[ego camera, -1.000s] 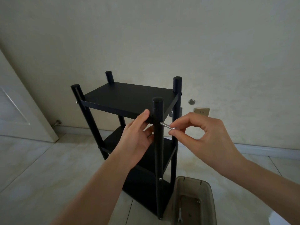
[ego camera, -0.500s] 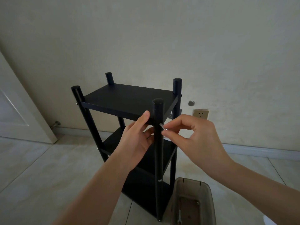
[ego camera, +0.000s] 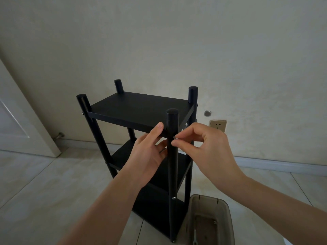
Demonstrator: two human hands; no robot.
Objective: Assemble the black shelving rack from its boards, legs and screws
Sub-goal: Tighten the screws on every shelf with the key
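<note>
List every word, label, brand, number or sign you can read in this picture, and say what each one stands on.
None: no readable text shows anywhere.
The black rack, the wall socket, the plastic bin and the door carry no legible marks.
The screw pinched by the right hand is too small to show any.

Screw point(ego camera: 176, 138) shank hidden inside leg point(ego camera: 172, 156)

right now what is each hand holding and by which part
Right hand pinches the screw by its head at the front leg; left hand steadies the top board's edge.
</note>
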